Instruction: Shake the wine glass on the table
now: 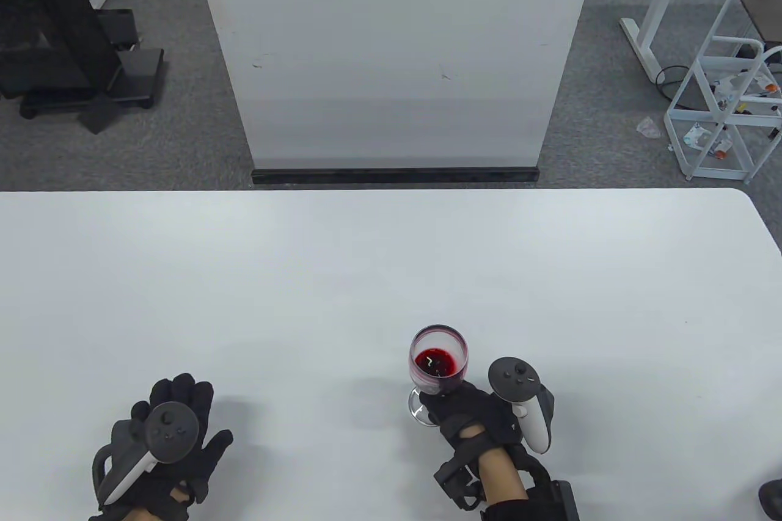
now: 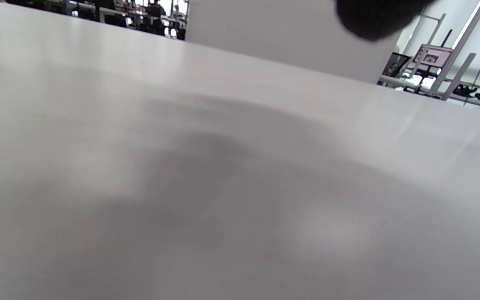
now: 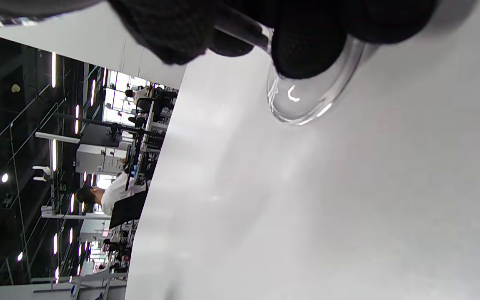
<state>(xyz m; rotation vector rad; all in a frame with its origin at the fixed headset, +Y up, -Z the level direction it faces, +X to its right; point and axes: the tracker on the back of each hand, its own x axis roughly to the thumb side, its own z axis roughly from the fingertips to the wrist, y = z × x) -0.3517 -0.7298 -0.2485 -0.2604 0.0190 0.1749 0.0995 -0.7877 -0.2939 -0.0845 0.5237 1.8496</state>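
Wine glass (image 1: 438,362) with red wine, upright near the table's (image 1: 391,276) front edge, no readable writing. Held low at the stem by the right hand (image 1: 473,417), fingers (image 3: 306,50) covering stem and part of foot. Left hand (image 1: 168,441) well left of glass, flat, fingers spread.

Your right hand (image 3: 290,25) in its black knitted glove fills the top edge here, and your fingertips (image 3: 306,54) wrap around the thin stem of the clear wine glass (image 3: 306,98). Below them you see the glass's round transparent foot, sitting against the smooth white table (image 3: 327,208), with small bright glints on its rim. The view is turned on its side: to your left the table edge gives way to a dim room with strip lights, desks and a seated person in a white shirt (image 3: 113,196).
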